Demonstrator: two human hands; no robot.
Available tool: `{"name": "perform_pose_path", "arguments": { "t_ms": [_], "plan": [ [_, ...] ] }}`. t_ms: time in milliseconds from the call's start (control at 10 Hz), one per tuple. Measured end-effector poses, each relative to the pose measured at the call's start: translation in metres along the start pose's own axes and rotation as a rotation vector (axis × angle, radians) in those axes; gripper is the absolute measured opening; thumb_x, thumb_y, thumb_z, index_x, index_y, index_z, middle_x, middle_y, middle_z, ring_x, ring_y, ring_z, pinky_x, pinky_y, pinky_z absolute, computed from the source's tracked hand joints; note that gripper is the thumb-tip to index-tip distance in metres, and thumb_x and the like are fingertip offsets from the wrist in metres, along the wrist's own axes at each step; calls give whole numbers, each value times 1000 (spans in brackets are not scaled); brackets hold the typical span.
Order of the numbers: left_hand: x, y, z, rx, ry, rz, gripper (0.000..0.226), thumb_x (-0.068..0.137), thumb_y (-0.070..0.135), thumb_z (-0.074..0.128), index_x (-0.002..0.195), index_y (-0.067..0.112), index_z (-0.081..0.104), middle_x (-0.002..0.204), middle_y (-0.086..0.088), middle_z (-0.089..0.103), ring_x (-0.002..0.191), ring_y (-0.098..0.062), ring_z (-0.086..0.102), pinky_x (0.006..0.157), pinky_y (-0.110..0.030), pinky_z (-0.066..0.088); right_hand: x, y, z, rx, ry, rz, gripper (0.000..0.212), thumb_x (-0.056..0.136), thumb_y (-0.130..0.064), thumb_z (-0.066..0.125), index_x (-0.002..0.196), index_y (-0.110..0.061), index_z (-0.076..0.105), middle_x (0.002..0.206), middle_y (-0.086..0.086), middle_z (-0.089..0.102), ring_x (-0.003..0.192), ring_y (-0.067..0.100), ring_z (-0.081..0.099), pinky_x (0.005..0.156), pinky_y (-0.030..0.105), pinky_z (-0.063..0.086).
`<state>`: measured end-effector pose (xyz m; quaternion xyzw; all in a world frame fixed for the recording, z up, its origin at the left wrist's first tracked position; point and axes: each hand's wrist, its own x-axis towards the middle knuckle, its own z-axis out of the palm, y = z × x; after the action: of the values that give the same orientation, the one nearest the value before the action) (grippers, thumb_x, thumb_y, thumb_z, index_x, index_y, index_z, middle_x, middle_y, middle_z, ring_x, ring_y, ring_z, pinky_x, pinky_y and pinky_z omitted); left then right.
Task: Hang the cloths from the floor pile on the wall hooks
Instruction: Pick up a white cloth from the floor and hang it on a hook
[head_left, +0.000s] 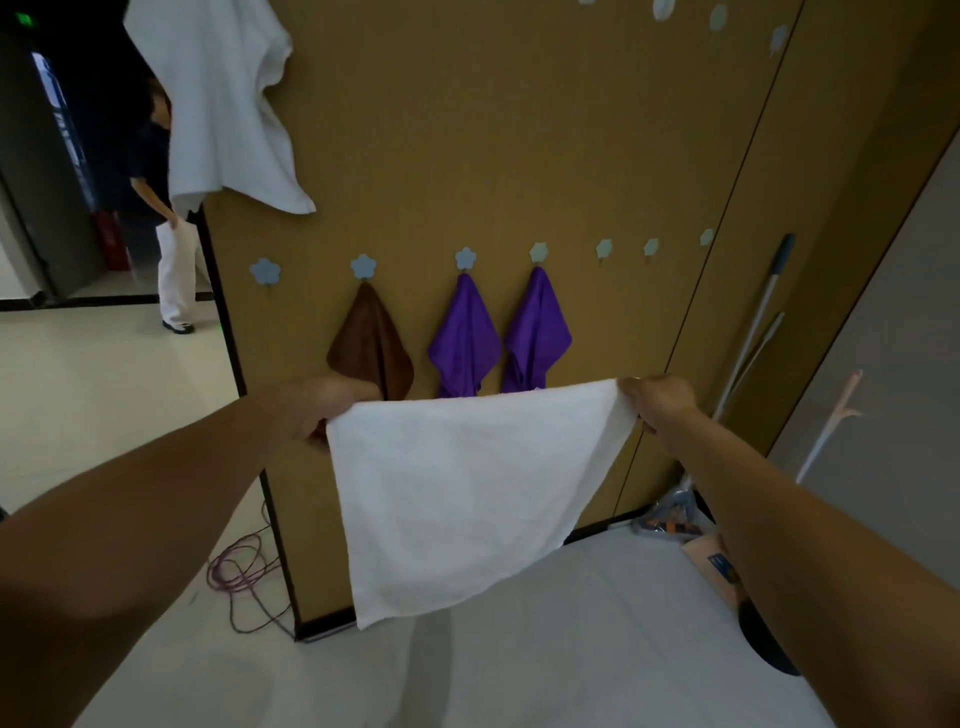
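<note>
The white cloth (457, 488) hangs spread, fingers of the left hand (324, 410) and right hand (660, 402) pinching its top corners, top edge running left to right. On the far wall (467, 156), a free hook (265, 271) lies up-left of the left hand, further free hooks (604, 248) above the right hand

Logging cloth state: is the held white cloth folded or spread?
Spread: left hand and right hand pinch the white cloth by its top corners; it hangs flat.
</note>
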<state>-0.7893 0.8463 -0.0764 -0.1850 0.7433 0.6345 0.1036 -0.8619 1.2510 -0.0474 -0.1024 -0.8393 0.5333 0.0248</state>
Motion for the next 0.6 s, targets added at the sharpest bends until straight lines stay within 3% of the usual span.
{"name": "perform_pose_path", "arguments": {
  "t_ms": [100,200,300,400,500,600],
  "plan": [
    [8,-2,-8,-15,-15,33,86,44,37,91,120,7,62,121,-16,65,110,-36,63,95,-56,48,-2,-7,5,60,-4,23,24,93,-27,60,77,-11,54,78,9,53,64,23,49,51,32,43],
    [-1,2,-8,-89,-11,56,65,64,27,85,120,6,61,121,-17,65,107,-34,65,90,-51,53,3,-4,7,93,-25,44,19,94,-27,60,81,-13,54,87,9,56,77,26,56,48,30,47],
    [-8,11,-5,-131,-3,63,37,80,16,73,114,4,62,116,-15,65,103,-31,65,79,-40,57,10,-2,5,90,12,45,20,93,-27,62,80,-13,54,87,9,57,74,25,59,57,35,57],
    [-12,23,4,-154,19,80,6,93,10,58,90,9,63,103,-7,62,91,-20,61,60,-27,57,27,-4,4,84,33,7,23,89,-27,67,77,-11,56,85,11,61,73,25,63,75,39,59],
    [-16,38,11,-200,108,135,10,96,12,54,105,9,60,112,-2,56,89,-14,58,61,-23,53,36,-10,7,45,44,-85,22,90,-29,64,78,-11,59,85,10,62,87,32,64,87,48,55],
    [-14,45,10,-276,176,173,21,95,10,54,114,2,60,119,-3,56,91,-16,58,69,-27,51,39,-14,9,-13,22,-108,33,91,-30,63,107,-1,63,103,14,62,98,33,61,93,49,51]
  ]
}}
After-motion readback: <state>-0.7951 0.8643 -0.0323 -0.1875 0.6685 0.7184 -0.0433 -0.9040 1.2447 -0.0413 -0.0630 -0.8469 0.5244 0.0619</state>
